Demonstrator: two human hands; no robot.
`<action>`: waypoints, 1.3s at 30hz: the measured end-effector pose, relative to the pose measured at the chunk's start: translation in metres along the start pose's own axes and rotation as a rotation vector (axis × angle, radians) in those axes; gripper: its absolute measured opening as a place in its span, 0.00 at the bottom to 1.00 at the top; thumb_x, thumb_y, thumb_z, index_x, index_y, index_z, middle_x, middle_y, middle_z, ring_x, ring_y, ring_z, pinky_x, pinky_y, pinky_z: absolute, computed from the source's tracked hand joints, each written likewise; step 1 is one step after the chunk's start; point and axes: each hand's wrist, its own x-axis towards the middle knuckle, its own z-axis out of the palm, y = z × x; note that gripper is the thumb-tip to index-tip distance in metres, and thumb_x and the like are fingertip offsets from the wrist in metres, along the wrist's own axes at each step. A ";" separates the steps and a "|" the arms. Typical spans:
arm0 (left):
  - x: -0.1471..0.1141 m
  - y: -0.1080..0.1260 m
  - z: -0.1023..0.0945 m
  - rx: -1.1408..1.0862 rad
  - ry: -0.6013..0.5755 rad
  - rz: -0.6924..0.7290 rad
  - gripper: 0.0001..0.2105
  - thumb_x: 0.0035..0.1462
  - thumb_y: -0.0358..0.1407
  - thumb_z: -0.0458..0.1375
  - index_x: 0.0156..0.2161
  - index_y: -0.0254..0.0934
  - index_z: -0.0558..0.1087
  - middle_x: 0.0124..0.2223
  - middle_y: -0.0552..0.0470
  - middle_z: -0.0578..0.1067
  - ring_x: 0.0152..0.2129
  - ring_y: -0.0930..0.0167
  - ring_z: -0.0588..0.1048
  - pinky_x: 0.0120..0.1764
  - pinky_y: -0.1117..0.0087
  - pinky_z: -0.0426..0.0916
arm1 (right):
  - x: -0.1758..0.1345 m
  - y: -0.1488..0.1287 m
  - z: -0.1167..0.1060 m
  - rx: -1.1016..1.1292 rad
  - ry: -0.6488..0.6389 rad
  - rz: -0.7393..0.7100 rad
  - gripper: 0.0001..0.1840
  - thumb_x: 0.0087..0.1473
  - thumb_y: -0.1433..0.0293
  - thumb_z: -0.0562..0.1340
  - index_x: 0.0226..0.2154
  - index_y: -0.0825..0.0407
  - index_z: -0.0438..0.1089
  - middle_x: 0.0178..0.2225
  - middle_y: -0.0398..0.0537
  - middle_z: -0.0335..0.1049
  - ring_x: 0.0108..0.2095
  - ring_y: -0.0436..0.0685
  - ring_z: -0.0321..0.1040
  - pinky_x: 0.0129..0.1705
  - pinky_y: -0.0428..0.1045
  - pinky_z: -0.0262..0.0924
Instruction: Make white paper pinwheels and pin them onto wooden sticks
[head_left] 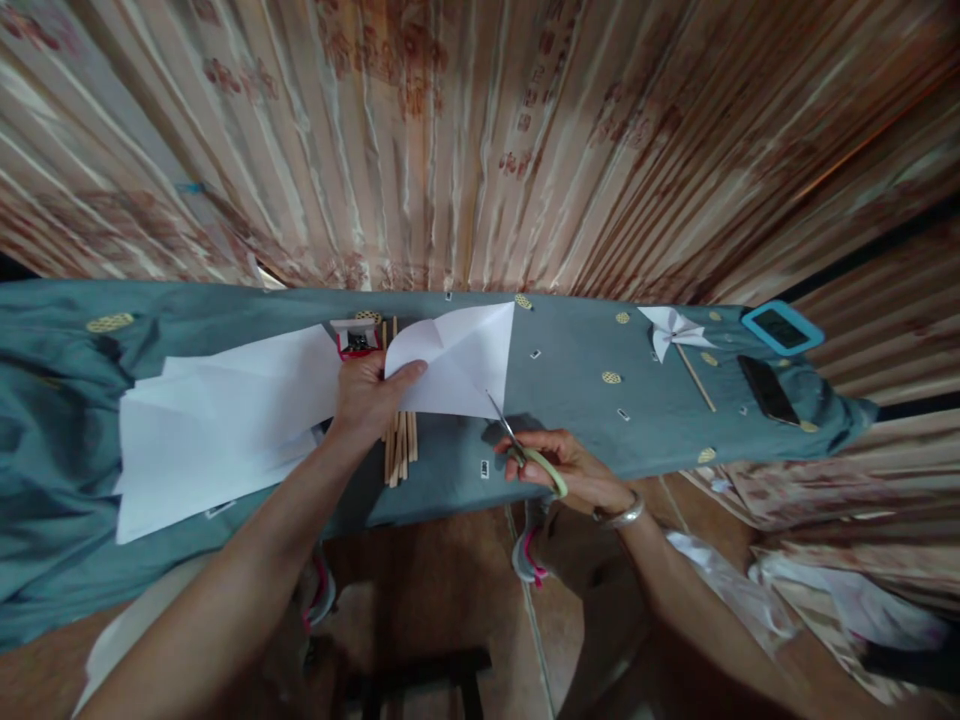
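My left hand (373,393) pinches the left side of a creased white sheet of paper (469,345), thumb on top. In my right hand (559,468) is a pair of scissors (545,468) with pale green handles. Its blades point up and left, over the sheet's lower right corner. Beneath and beside my left hand lie several thin wooden sticks (400,450), partly covered by the paper. Just behind that hand sits a small red and white box (358,338) with dark contents.
Several white sheets (232,400) lie overlapped at left on the green cloth (577,345). A paper pinwheel (673,330) on a stick lies at right, near a black phone (767,388) and a blue-framed device (782,328). A pleated curtain (465,150) hangs behind the table.
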 end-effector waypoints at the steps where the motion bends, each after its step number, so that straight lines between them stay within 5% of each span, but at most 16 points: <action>1: 0.000 0.000 0.000 -0.001 -0.002 -0.001 0.11 0.38 0.40 0.65 0.26 0.33 0.79 0.20 0.55 0.73 0.18 0.73 0.68 0.21 0.75 0.61 | 0.000 -0.001 0.000 -0.003 0.000 0.003 0.29 0.47 0.48 0.65 0.41 0.56 0.72 0.28 0.43 0.67 0.27 0.48 0.60 0.29 0.46 0.53; 39: 0.000 -0.005 0.002 -0.112 -0.058 -0.023 0.13 0.38 0.40 0.66 0.29 0.31 0.80 0.21 0.55 0.75 0.18 0.73 0.70 0.21 0.74 0.64 | 0.001 -0.003 -0.001 0.069 -0.030 0.011 0.27 0.48 0.52 0.67 0.43 0.54 0.72 0.31 0.46 0.72 0.31 0.50 0.67 0.37 0.48 0.64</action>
